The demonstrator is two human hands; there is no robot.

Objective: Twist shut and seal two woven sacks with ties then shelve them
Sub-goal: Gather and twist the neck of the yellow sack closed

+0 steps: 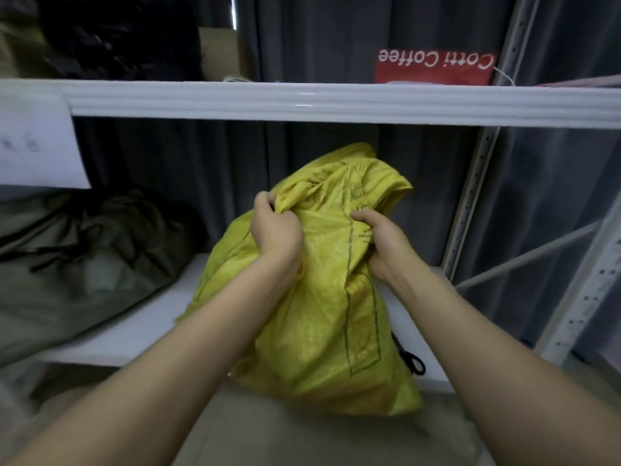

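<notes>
Right, yellow woven sack (312, 297) sits mid-frame, leaning into the lower shelf (134, 324), top end pointing to 12 o'clock. Its bottom corner overlaps the shelf's front edge at 6 o'clock; can't tell how much weight the shelf takes. Both hands are clenched on it. The left hand (275, 230) grips a bunched handful of fabric at the sack's 10 o'clock, fingers curled in. The right hand (383, 240) grips a fold at its 2 o'clock, thumb on the printed side. The sack mouth above the hands is crumpled and folded over; whether it's tied can't be told. A black loop (415, 363) pokes out at the sack's 4 o'clock, touching its edge; can't tell what it's attached to. An olive-green bag (84, 264) lies on the same shelf at 9 o'clock, just beside the sack. The white upper shelf beam (302, 100) runs across at 12 o'clock, with a paper sheet (37, 142) hanging off its left end. Above the beam there's a red Cotti Coffee bag (433, 67) at 1 o'clock and a black bag (117, 35) at 11 o'clock. A grey curtain (336, 38) hangs behind the rack, with a perforated upright (470, 203) at 3 o'clock.
</notes>
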